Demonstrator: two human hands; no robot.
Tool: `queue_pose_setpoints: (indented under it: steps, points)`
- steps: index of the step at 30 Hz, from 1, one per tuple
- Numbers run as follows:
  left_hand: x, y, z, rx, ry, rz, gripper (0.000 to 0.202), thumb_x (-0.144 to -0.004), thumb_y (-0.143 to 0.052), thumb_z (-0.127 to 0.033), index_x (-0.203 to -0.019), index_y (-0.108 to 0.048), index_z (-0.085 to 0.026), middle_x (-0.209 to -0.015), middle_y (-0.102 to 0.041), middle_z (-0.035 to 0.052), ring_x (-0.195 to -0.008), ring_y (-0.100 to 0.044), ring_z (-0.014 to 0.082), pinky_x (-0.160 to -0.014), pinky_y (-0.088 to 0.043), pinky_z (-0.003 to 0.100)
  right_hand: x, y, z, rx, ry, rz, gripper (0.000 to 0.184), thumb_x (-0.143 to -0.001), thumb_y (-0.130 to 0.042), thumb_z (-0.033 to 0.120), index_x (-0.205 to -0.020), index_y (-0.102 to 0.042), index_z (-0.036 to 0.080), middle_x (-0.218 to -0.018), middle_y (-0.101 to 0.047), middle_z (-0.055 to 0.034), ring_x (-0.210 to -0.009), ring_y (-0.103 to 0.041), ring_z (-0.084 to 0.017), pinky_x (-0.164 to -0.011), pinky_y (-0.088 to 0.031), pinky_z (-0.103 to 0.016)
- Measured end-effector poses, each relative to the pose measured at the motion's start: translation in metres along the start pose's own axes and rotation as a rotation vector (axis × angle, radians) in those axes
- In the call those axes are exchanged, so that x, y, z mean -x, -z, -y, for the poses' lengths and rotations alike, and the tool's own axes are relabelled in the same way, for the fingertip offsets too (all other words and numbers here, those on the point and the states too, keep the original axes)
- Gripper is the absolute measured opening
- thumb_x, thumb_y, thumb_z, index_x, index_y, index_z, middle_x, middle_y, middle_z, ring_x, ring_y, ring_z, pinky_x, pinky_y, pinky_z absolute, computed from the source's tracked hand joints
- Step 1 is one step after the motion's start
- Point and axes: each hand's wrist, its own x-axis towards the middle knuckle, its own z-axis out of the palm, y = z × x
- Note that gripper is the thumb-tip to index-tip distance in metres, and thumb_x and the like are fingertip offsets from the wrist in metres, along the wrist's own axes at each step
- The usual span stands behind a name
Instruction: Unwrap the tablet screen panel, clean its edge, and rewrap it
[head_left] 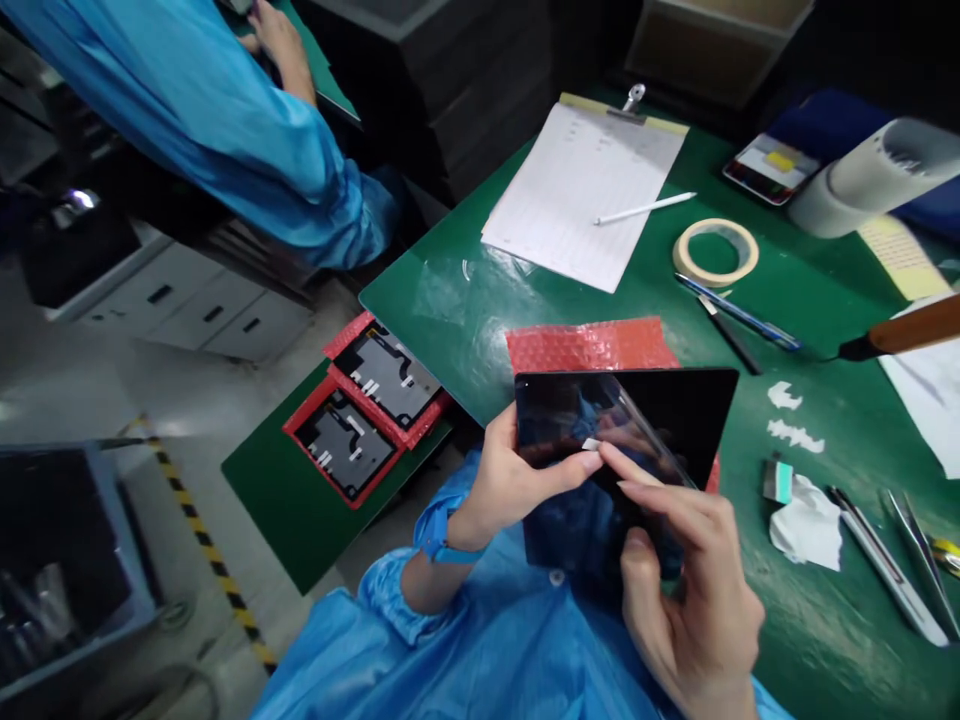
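A glossy black panel (675, 410) is held tilted over the near edge of the green table (825, 620). My left hand (510, 485) grips its left edge, thumb pressed on the face beside a small white tab (590, 444). My right hand (690, 590) pinches a clear film (637, 425) that lifts off the panel's face, its fingers closed near the tab. Under the panel lies a red bubble-wrap sheet (592, 345).
A clipboard with paper (577, 190) and a white pen (645, 208), a tape roll (715, 252), pens (739, 315), a phone (769, 167), tweezers (911, 560) and a white wipe (810, 525) lie on the table. Two panels in red wrap (364, 405) rest on a lower shelf. Another person in blue (225, 120) sits at the upper left.
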Motion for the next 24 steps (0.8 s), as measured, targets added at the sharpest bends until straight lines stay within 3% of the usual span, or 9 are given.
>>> queue_pose_setpoints:
  steps: [5,9,11,14,16,20,22,24]
  points:
    - [0.002,0.004,0.000,-0.044,0.048,0.030,0.028,-0.067,-0.096,-0.012,-0.091,-0.084,-0.020,-0.086,-0.089,0.0004,-0.076,-0.085,0.0180,-0.074,-0.070,0.023,0.005,0.010,0.008,-0.010,-0.071,0.052,0.039,-0.109,-0.050,0.003,-0.142,-0.064,0.019,-0.134,-0.081,-0.0086,-0.092,-0.076,-0.012,-0.081,-0.062,-0.024]
    - [0.006,0.008,0.001,-0.084,0.130,-0.064,0.028,-0.062,-0.097,-0.014,-0.085,-0.083,-0.019,-0.080,-0.088,0.0000,-0.070,-0.083,0.0169,-0.068,-0.069,0.021,0.007,0.024,0.015,0.015,-0.036,0.077,0.038,-0.107,-0.051,0.003,-0.138,-0.066,0.019,-0.126,-0.084,-0.0066,-0.095,-0.081,-0.014,-0.084,-0.065,-0.024]
    - [0.006,0.011,0.002,-0.081,0.214,-0.135,0.032,-0.056,-0.099,-0.015,-0.081,-0.081,-0.019,-0.074,-0.086,-0.0012,-0.064,-0.081,0.0160,-0.065,-0.067,0.020,0.011,0.035,0.011,0.019,-0.068,-0.002,0.033,-0.106,-0.055,0.004,-0.130,-0.070,0.021,-0.120,-0.085,-0.0054,-0.098,-0.082,-0.016,-0.087,-0.065,-0.026]
    - [0.004,0.015,0.002,-0.056,0.327,-0.225,0.040,-0.049,-0.101,-0.017,-0.083,-0.080,-0.019,-0.070,-0.083,-0.0031,-0.061,-0.079,0.0155,-0.061,-0.065,0.019,0.023,0.052,-0.011,0.190,-0.289,-0.301,0.021,-0.108,-0.066,0.011,-0.122,-0.076,0.024,-0.104,-0.084,-0.0019,-0.085,-0.079,-0.015,-0.082,-0.062,-0.027]
    - [0.002,0.017,0.001,-0.049,0.374,-0.251,0.043,-0.046,-0.101,-0.019,-0.083,-0.079,-0.019,-0.069,-0.081,-0.0036,-0.061,-0.078,0.0156,-0.060,-0.064,0.019,0.033,0.065,-0.036,0.364,-0.437,-0.403,0.016,-0.111,-0.071,0.026,-0.124,-0.077,0.023,-0.102,-0.082,-0.0039,-0.074,-0.071,-0.016,-0.070,-0.058,-0.028]
    - [0.002,0.018,-0.007,-0.089,0.405,-0.171,0.039,-0.046,-0.102,-0.021,-0.075,-0.076,-0.019,-0.064,-0.077,-0.0029,-0.059,-0.075,0.0158,-0.057,-0.061,0.021,0.049,0.085,-0.091,0.591,-0.410,-0.221,0.050,-0.111,-0.064,0.065,-0.123,-0.077,0.019,-0.094,-0.073,-0.0066,-0.066,-0.060,-0.018,-0.060,-0.051,-0.034]
    - [0.006,0.017,-0.013,-0.091,0.387,-0.087,0.032,-0.054,-0.101,-0.022,-0.075,-0.077,-0.020,-0.066,-0.077,-0.0024,-0.062,-0.075,0.0166,-0.061,-0.062,0.023,0.055,0.089,-0.110,0.579,-0.340,-0.188,0.049,-0.110,-0.064,0.068,-0.108,-0.076,0.021,-0.085,-0.067,-0.0036,-0.063,-0.057,-0.018,-0.058,-0.047,-0.035]
    - [0.011,0.015,-0.022,-0.082,0.371,-0.026,0.026,-0.061,-0.098,-0.023,-0.076,-0.078,-0.020,-0.068,-0.078,-0.0024,-0.065,-0.075,0.0171,-0.065,-0.063,0.025,0.058,0.091,-0.116,0.542,-0.333,-0.238,0.040,-0.110,-0.069,0.061,-0.097,-0.073,0.023,-0.082,-0.066,-0.0030,-0.064,-0.058,-0.018,-0.060,-0.046,-0.036]
